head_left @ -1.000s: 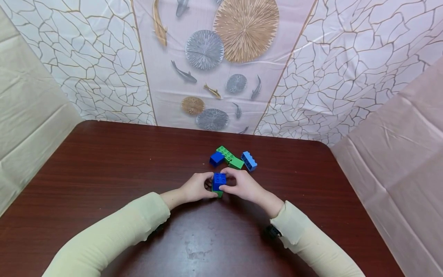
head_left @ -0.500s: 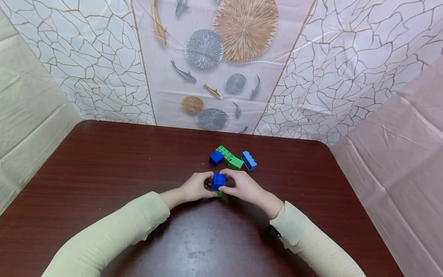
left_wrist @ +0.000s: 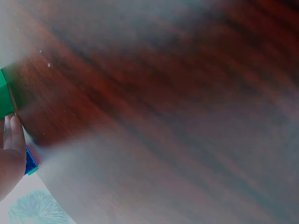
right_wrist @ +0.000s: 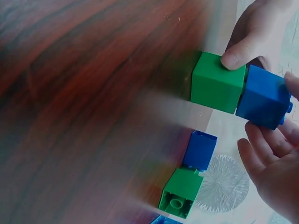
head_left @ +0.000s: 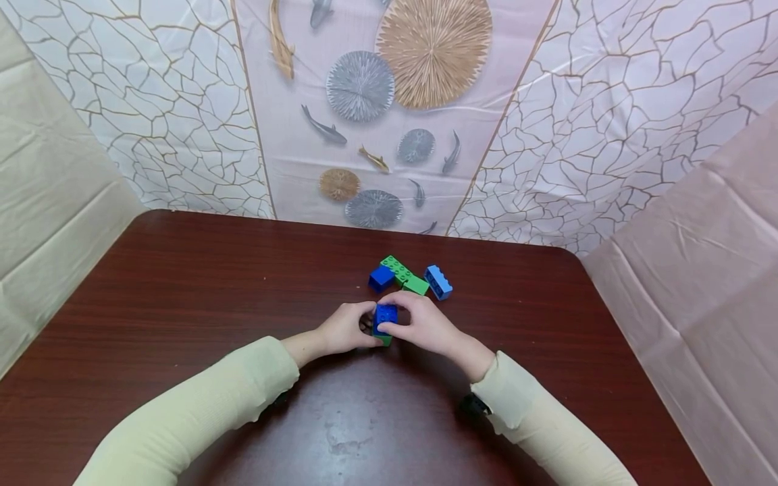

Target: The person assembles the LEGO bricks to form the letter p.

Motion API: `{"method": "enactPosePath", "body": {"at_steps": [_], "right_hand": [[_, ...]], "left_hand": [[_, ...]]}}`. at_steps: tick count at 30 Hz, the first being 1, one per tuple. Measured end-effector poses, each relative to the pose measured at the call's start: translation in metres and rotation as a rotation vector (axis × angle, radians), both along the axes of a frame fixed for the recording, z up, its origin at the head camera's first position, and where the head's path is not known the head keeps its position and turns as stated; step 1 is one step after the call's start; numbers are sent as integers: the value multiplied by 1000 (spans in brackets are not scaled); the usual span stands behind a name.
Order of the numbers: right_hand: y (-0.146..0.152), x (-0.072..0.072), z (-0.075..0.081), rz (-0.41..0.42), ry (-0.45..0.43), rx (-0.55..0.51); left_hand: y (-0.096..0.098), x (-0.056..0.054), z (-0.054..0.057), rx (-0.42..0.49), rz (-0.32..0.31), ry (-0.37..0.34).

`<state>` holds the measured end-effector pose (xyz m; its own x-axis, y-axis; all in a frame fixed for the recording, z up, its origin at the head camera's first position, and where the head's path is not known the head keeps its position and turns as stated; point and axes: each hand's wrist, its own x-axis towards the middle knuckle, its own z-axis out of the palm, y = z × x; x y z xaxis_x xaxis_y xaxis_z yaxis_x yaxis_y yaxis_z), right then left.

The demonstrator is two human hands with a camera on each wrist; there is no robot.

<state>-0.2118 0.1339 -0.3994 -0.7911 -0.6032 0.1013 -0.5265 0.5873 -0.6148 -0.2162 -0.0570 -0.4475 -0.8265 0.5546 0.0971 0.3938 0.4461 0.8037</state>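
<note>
A dark blue toy brick (head_left: 387, 312) sits atop a green brick (head_left: 385, 340) near the middle of the table. My left hand (head_left: 345, 329) holds the green brick from the left, its thumb on the near face. From the right, my right hand (head_left: 427, 325) pinches the blue brick, with the thumb across its front edge and fingers behind. In the right wrist view a thin dark line runs between the green block (right_wrist: 216, 86) and the blue block (right_wrist: 265, 97). Only an edge of the green brick (left_wrist: 5, 95) shows in the left wrist view.
Just beyond my hands lie a long green studded brick (head_left: 396, 267), a dark blue brick (head_left: 381, 278), a smaller green brick (head_left: 416, 285) and a lighter blue brick (head_left: 439, 282) on its side. Patterned cloth (head_left: 358, 145) hangs behind the brown table (head_left: 200, 270).
My right hand has shifted slightly left over the blue brick, and its thumb now covers more of the front. The left hand and the loose bricks stay where they were.
</note>
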Motion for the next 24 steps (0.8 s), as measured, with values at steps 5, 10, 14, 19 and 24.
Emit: {"method": "enactPosePath", "body": {"at_steps": [5,10,14,19,24], "right_hand": [[-2,0,0,5,46,5],[-2,-1,0,15,71,39],[-3,-1,1,20,81,61],[-4,0,3,15,97,105],[-9,3,10,36,158,203]], "left_hand": [[0,1,1,-7,-3,4],[0,0,2,-18,2,20],[0,0,2,-21,3,28],[0,0,1,-24,-1,32],[-1,0,0,-12,-9,21]]}}
